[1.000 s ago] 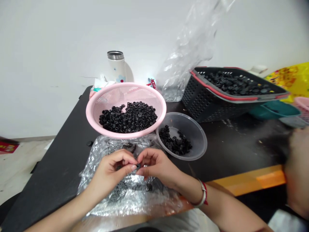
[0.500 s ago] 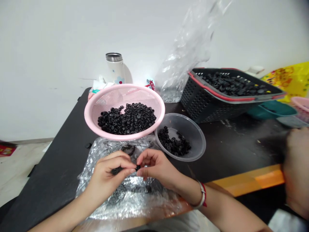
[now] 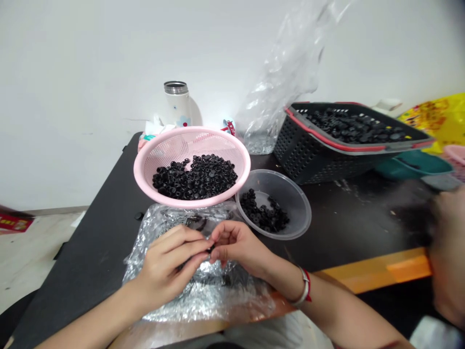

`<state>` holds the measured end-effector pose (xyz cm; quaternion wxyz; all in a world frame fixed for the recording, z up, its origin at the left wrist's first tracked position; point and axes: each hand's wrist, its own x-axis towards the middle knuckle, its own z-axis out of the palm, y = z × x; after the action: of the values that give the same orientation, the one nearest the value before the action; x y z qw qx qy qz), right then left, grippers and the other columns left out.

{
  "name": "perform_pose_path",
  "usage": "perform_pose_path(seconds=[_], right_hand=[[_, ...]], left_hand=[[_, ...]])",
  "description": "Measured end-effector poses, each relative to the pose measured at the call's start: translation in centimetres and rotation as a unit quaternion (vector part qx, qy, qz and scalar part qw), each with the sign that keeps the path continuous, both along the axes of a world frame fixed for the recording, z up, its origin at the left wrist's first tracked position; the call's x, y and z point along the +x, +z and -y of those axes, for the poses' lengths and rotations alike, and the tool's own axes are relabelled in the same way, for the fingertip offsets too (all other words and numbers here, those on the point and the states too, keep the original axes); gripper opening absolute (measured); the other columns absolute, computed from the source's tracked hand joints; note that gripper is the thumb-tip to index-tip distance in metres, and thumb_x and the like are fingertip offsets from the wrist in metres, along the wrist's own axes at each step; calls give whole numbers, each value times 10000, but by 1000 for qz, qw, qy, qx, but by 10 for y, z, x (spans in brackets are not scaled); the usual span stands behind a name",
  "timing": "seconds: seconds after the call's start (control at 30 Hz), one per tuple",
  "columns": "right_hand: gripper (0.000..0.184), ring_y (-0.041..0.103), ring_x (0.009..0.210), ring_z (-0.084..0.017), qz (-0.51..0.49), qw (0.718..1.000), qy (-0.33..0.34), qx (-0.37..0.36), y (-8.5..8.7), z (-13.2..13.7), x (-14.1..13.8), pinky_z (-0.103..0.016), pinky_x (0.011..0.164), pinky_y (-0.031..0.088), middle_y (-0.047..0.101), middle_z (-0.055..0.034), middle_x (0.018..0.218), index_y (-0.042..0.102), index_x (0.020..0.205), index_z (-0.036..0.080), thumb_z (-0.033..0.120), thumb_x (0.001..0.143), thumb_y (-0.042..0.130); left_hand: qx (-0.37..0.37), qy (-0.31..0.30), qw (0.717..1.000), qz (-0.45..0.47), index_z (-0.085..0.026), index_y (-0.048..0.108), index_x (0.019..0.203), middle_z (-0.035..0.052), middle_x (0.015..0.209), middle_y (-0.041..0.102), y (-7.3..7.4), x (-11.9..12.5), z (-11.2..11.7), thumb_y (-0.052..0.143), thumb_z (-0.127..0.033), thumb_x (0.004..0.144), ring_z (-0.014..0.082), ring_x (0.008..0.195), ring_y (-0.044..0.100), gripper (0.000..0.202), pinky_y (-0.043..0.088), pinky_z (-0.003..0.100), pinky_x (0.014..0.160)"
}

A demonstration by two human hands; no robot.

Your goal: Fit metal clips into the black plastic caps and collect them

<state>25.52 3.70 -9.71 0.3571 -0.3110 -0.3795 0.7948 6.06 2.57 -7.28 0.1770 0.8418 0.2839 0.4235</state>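
Note:
My left hand (image 3: 167, 267) and my right hand (image 3: 238, 247) meet fingertip to fingertip over a crinkled clear plastic bag (image 3: 196, 291) lying on the black table (image 3: 98, 232). Both pinch one small black ring-shaped part (image 3: 211, 248) between them. A red and white bracelet circles my right wrist. Just beyond my hands stands a pink mesh colander (image 3: 145, 162) holding several black ring parts. To its right sits a clear plastic bowl (image 3: 290, 194) with a smaller heap of the same parts.
A dark slatted basket (image 3: 298, 145) with red trim, full of black parts, tilts at the back right. A white flask (image 3: 177, 103) and an upright clear bag (image 3: 283, 77) stand against the wall. Another person's blurred hand (image 3: 448, 242) shows at the right edge.
My hands stayed together on the small part; my left fingers stretched further over it and the grip shifted slightly. The view moved a little.

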Motion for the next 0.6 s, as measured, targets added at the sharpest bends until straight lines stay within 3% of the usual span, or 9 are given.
perform_pose_path(seconds=[0.13,0.37,0.47,0.6], right_hand=[[411,647,559,-111,-7,1000,3,7,0,-1,0,-165,453,461,673,33,652,572,837,160,265,593,885],[438,606,563,-86,8,999,2,33,2,1,-1,-160,490,465,641,40,671,558,853,168,280,597,895],[403,591,691,-88,36,992,-29,116,5,2,0,-186,599,485,623,21,800,616,926,174,330,653,867],[222,577,864,-142,123,950,-101,269,7,3,3,-211,630,457,601,-40,935,705,894,176,377,807,742]], left_hand=[[21,-22,999,-25,-138,616,1175,104,1034,637,0,0,0,622,24,806,180,898,587,403,509,324,776],[9,-21,998,-54,-162,606,1186,97,1035,635,-7,-1,1,581,11,844,181,894,592,385,514,324,778],[10,-15,999,-47,-164,606,1172,95,1030,633,-8,-2,0,586,7,846,180,897,591,369,513,320,780],[18,-8,998,-66,-167,616,1121,84,979,625,-10,-2,0,599,-5,848,168,839,570,318,507,304,722]])
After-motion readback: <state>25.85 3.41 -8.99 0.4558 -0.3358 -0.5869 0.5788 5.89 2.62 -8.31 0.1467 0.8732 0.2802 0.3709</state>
